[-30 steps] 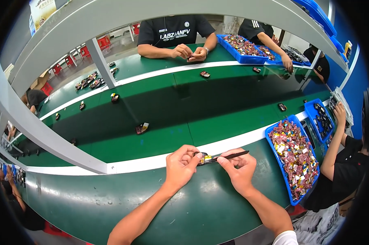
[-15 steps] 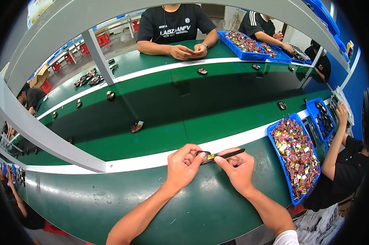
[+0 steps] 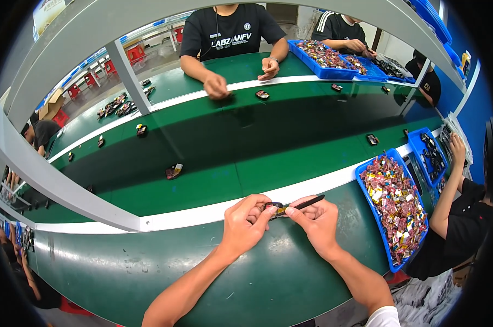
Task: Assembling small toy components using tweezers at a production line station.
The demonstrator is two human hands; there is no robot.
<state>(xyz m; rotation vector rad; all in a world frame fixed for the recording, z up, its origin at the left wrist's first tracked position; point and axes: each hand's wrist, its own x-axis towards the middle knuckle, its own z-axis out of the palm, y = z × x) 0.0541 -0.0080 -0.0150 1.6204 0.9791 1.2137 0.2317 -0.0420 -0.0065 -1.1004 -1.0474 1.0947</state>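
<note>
My left hand (image 3: pixel 242 223) pinches a small black plastic housing (image 3: pixel 273 205) between thumb and fingers, just above the near edge of the green bench. A bit of yellow shows on the part beside the thumb tips. In my right hand (image 3: pixel 317 224) is a slim black stick-like tool (image 3: pixel 313 200), its rear end sticking out up and to the right. Its other end meets the housing, where my fingers hide the contact. Both hands are closed and close together.
Right of my hands stands a blue tray (image 3: pixel 375 220) heaped with small reddish, yellow and white parts (image 3: pixel 396 207). A green conveyor belt (image 3: pixel 290 163) carries scattered housings (image 3: pixel 174 171). Grey frame posts (image 3: pixel 129 76) rise at left. Co-workers sit across and at right.
The housings on the belt have shifted left. Across from me, a co-worker's hands have parted, one reaching to the belt's edge beside a dark part. My hands stay nearly in place.
</note>
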